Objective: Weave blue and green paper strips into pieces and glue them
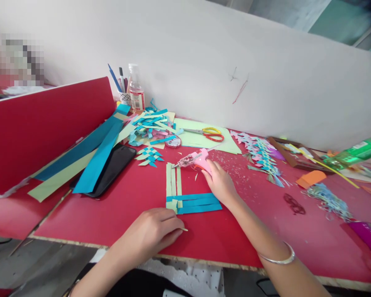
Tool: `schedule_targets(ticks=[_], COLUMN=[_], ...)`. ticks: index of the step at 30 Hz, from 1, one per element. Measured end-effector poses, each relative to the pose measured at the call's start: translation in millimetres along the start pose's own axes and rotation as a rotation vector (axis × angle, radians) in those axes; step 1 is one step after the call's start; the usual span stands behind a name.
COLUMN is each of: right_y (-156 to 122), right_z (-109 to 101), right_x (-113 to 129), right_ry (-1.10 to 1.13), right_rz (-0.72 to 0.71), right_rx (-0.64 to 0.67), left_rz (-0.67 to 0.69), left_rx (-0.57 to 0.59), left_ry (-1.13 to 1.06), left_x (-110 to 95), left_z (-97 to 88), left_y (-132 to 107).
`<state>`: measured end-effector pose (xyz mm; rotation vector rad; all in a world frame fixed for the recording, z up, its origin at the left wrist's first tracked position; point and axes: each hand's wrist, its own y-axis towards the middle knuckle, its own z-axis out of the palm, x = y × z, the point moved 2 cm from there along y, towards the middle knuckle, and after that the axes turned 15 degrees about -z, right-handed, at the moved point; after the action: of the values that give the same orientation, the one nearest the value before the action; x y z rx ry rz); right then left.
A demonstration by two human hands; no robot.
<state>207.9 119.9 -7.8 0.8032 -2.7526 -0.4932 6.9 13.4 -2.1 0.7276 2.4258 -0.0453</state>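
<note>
My right hand is wrapped round a pink glue gun. Its nozzle points left, over the upper ends of pale green paper strips. Those strips cross blue paper strips in a small weave at their lower left corner. Just below that corner, my left hand is closed, its fingers curled together near the weave. A thin pale stick pokes out from its fingertips; the rest of it is hidden. A finished blue and green woven piece lies beyond the strips.
Long paper strips lie across a black phone at left. Behind are cut strips, a glass bottle and scissors. Woven tassels, a thread bundle and a green bottle are at right.
</note>
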Motion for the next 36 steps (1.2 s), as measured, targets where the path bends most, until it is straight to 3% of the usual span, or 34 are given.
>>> schedule_targets(ticks=[18, 26, 31, 36], right_y=[7, 3, -6, -10], right_z=[6, 3, -7, -9], right_x=[-2, -47, -67, -71], right_ry=[-0.07, -0.057, -0.136, -0.192], right_rz=[0.085, 0.329, 0.464, 0.444], right_rx=[-0.015, -0.073, 0.028, 0.109], left_rz=[-0.006, 0.01, -0.049, -0.175], left_rx=[-0.003, -0.042, -0.15, -0.312], left_ry=[0.011, -0.079, -0.227, -0.251], left_x=[2, 0, -4, 1], left_z=[0.8, -4.2, -20.8, -51.7], left_y=[0, 2, 6, 33])
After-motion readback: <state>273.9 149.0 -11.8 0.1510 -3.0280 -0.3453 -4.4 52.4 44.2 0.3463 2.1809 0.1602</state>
